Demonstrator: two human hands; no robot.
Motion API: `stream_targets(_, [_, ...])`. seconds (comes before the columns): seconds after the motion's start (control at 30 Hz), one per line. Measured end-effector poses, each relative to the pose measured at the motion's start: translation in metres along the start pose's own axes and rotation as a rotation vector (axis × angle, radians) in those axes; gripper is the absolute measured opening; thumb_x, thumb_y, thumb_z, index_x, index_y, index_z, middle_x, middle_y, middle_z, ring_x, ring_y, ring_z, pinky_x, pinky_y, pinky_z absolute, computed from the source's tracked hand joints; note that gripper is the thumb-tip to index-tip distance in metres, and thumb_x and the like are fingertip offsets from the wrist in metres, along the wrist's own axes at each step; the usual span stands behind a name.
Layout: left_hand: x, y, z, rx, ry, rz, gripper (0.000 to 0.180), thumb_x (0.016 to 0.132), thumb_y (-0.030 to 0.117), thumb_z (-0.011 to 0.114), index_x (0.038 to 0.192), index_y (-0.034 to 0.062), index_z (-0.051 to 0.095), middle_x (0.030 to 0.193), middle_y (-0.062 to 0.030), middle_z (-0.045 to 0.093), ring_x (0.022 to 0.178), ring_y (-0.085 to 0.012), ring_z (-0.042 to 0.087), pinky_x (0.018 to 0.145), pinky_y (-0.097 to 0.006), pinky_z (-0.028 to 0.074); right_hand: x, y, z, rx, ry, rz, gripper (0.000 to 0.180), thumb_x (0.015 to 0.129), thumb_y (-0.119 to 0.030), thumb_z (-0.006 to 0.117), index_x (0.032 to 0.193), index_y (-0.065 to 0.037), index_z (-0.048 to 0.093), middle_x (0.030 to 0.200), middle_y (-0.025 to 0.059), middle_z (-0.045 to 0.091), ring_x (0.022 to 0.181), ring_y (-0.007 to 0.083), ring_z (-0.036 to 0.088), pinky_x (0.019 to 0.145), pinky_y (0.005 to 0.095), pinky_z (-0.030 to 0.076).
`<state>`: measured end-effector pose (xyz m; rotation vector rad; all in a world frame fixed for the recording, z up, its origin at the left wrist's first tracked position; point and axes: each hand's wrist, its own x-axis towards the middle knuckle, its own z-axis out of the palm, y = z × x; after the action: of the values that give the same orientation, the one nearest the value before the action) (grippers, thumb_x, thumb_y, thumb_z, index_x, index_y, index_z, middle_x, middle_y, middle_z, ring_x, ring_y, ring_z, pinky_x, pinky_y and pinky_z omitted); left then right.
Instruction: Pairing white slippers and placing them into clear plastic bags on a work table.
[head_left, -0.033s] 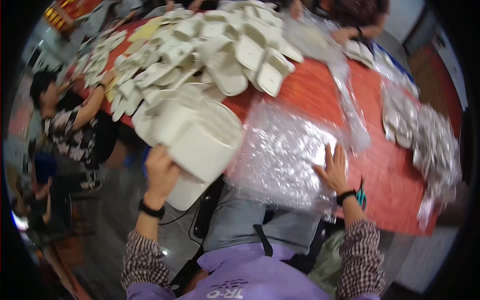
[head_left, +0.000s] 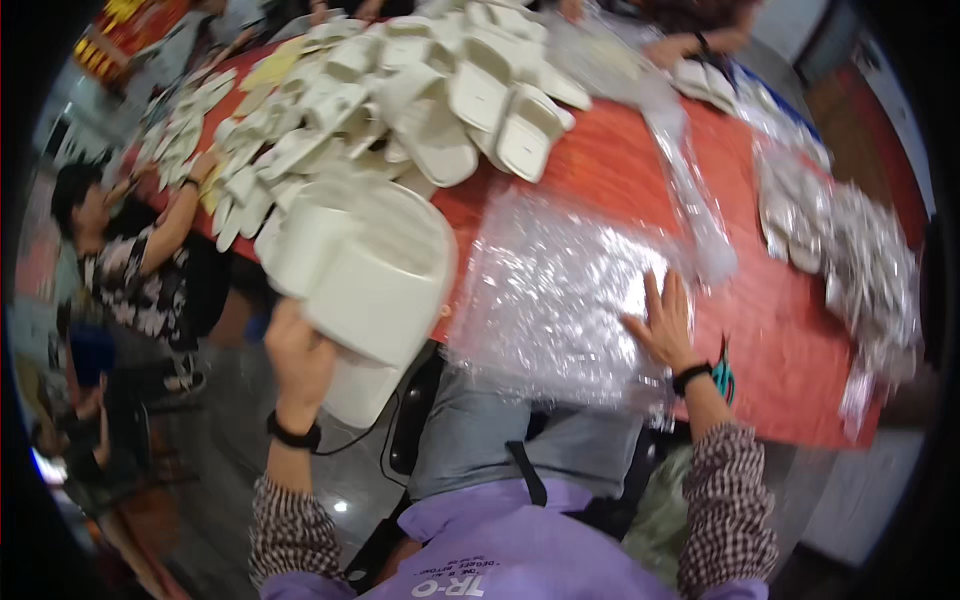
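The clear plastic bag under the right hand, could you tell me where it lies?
In the head view, the clear plastic bag lies flat at the red table's near edge, right of the white slippers in the left hand, with the right hand pressing it.

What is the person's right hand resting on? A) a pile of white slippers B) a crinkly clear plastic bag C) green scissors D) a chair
B: the right hand lies flat, fingers spread, on the clear plastic bag spread over the red table.

Nothing has moved: the left hand (head_left: 298, 360) grips the white slippers (head_left: 365, 270) as before.
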<state>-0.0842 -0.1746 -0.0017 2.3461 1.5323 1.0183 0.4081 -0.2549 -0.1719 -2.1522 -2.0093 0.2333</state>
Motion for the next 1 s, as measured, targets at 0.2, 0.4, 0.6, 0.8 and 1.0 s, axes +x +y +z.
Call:
stream_targets(0.2, [0.003,0.146,-0.015,-0.103,0.14,-0.06,0.026,0.083,0.012,0.062,0.103,-0.0042,0.065,0.101,-0.0164,0.064,0.095,-0.0265,0.064,0.08,-0.038,0.05,0.001,-0.01,-0.003,0.017,0.055,0.01,0.084,0.087,-0.057,0.056,0.151,-0.011,0.026,0.152,0.0333,0.015,0.141,0.0488,0.015,0.115,0.0545,0.015])
stream_targets(0.4, [0.0,0.24,0.128,-0.238,-0.157,0.409,0.014,0.065,0.006,0.059,0.078,0.0009,0.061,0.092,-0.0114,0.057,0.093,-0.0275,0.055,0.076,-0.037,0.047,0.011,0.002,0.002,-0.016,0.145,-0.054,0.081,0.087,-0.051,0.057,0.151,-0.012,0.026,0.152,0.0325,0.015,0.141,0.0482,0.017,0.114,0.0547,0.016])
stream_targets(0.6, [-0.033,0.144,0.247,0.159,-0.35,0.332,0.008,0.078,0.01,0.058,0.081,0.0061,0.063,0.09,-0.0065,0.058,0.093,-0.0237,0.054,0.075,-0.039,0.047,0.01,0.011,0.036,-0.062,0.205,0.001,0.079,0.085,-0.044,0.059,0.151,-0.012,0.027,0.152,0.031,0.017,0.141,0.047,0.019,0.114,0.0548,0.017])
stream_targets(0.8, [0.009,0.08,0.247,0.312,-0.23,0.281,0.008,0.078,0.011,0.057,0.079,0.0063,0.064,0.088,-0.0075,0.058,0.092,-0.0256,0.056,0.074,-0.039,0.048,0.009,0.001,0.018,0.019,0.174,0.028,0.088,0.083,-0.057,0.061,0.15,-0.011,0.029,0.153,0.031,0.017,0.141,0.0469,0.017,0.114,0.0546,0.016])
stream_targets(1.0, [0.016,0.084,0.175,0.128,-0.086,0.083,0.008,0.079,0.003,0.06,0.086,0.0009,0.064,0.083,-0.0132,0.056,0.086,-0.0338,0.055,0.073,-0.045,0.046,0.011,-0.003,0.015,0.039,0.212,0.009,0.088,0.082,-0.058,0.061,0.149,-0.009,0.031,0.151,0.0319,0.021,0.14,0.048,0.019,0.115,0.0528,0.017])
